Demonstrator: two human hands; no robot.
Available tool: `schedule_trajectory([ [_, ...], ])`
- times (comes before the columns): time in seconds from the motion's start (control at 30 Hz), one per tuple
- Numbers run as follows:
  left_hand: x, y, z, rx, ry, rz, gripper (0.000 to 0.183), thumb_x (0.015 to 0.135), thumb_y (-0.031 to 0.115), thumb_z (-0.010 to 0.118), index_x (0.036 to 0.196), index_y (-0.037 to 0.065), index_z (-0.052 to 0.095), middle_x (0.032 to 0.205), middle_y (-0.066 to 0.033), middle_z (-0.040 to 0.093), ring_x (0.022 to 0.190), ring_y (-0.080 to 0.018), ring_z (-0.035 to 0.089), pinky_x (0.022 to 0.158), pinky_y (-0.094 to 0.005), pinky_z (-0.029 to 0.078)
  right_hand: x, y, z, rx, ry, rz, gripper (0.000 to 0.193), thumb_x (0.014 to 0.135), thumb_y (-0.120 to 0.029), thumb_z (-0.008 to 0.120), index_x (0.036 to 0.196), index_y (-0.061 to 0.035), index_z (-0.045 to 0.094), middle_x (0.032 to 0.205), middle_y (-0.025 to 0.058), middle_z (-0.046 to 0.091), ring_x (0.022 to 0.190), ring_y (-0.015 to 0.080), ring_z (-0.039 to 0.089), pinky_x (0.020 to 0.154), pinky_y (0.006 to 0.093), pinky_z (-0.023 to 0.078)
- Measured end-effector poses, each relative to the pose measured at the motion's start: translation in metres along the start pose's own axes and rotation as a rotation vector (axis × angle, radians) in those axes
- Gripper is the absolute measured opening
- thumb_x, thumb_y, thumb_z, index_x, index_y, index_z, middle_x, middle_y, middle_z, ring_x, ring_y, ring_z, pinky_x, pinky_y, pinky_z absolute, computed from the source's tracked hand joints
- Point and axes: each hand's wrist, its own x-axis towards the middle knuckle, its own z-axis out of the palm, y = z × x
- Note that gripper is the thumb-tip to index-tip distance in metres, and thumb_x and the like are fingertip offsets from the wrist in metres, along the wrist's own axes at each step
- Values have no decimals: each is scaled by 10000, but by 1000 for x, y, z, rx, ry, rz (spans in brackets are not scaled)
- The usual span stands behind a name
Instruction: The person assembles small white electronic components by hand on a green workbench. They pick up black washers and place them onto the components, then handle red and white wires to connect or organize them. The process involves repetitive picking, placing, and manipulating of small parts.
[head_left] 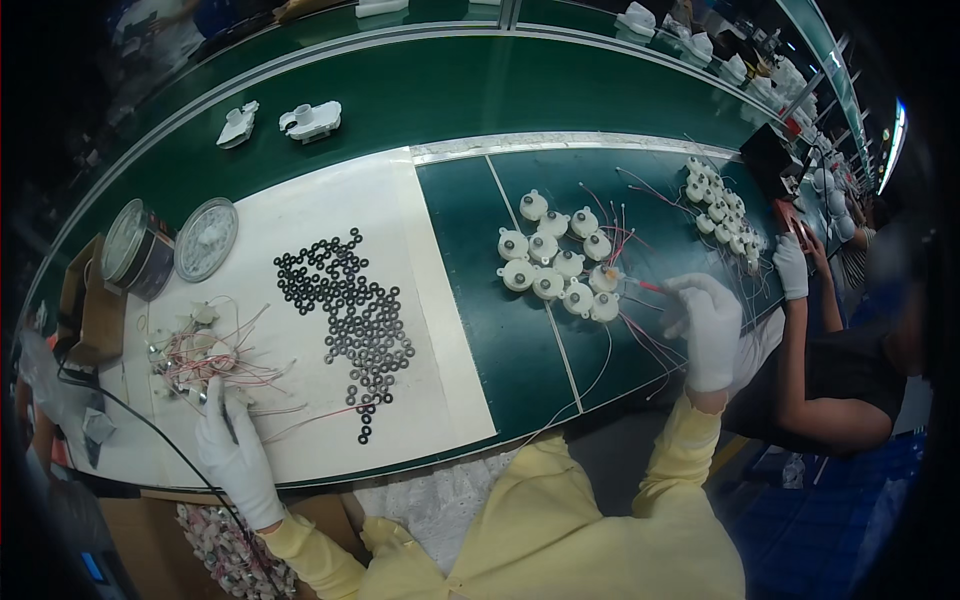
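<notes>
My left hand (236, 455), in a white glove, reaches to a loose pile of small motors (205, 350) with red and white wires at the left. Its fingers are stretched out and apart, the tips touching the near edge of the pile. At the right, my gloved right hand (708, 330) is closed on a thin stick with a red section (648, 287). The stick points left to a white round motor (604, 278) that has an orange tint on top, at the right edge of a cluster of similar motors (543, 248). Whether the tip touches it is too small to tell.
Many black rings (365, 325) lie on the white sheet (440, 350) between my hands. A tub (138, 250), a round lid (207, 240) and a cardboard box (95, 310) stand far left. More motors (722, 210) lie right, near a co-worker's gloved hand (790, 268).
</notes>
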Motion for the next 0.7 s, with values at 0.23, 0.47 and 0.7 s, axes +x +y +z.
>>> schedule_trajectory([
  [0.23, 0, 1, 0, 1, 16, 21, 388, 1018, 78, 616, 1404, 60, 642, 992, -150, 681, 901, -322, 610, 832, -432, 491, -13, 6, -16, 54, 14, -9, 267, 923, -4, 470, 959, 92, 716, 840, 145, 736, 546, 112, 626, 488, 223, 516],
  [0.47, 1, 3, -1, 4, 10, 8, 390, 1017, 81, 618, 1406, 65, 644, 979, -151, 675, 886, -324, 608, 819, -434, 490, -19, 8, -13, 55, -70, 6, 272, 909, 7, 470, 957, 98, 722, 811, 136, 730, 528, 111, 620, 483, 219, 503],
  [0.7, 0, 2, -2, 0, 11, 20, 384, 1018, 76, 612, 1400, 67, 652, 971, -156, 677, 881, -323, 609, 814, -432, 492, -20, 11, -9, 60, -58, 22, 262, 906, 23, 478, 952, 88, 727, 804, 131, 726, 535, 111, 622, 486, 224, 501],
])
